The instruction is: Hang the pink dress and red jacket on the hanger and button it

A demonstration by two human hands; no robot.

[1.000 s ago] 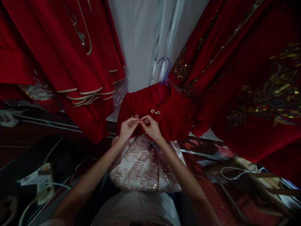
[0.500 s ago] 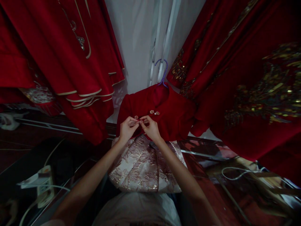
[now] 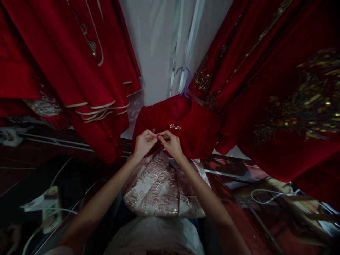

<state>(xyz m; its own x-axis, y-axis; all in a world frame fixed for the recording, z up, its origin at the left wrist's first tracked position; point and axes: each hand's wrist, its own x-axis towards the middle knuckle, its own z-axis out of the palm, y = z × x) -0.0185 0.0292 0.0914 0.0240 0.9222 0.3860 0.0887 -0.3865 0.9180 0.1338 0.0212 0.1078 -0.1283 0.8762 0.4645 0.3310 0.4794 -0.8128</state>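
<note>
A small red jacket [image 3: 196, 127] hangs in front of me on a purple hanger [image 3: 184, 82], with a pale gold brocade skirt [image 3: 159, 187] below it. Pearl-like button clasps [image 3: 175, 126] run across the jacket's chest. My left hand [image 3: 142, 143] and my right hand [image 3: 172, 143] meet at a clasp [image 3: 157, 135] on the jacket's left side. Both hands pinch that clasp between fingertips, touching each other.
Red embroidered garments [image 3: 79, 71] hang at the left and gold-sequinned red ones [image 3: 287, 99] at the right. A white wall panel [image 3: 156, 42] is behind. A power strip [image 3: 50, 209] with white cables lies on the glossy floor at lower left; a white cord [image 3: 265, 194] lies at right.
My hands have stayed at the same clasp with only small finger movements. The view has shifted very slightly.
</note>
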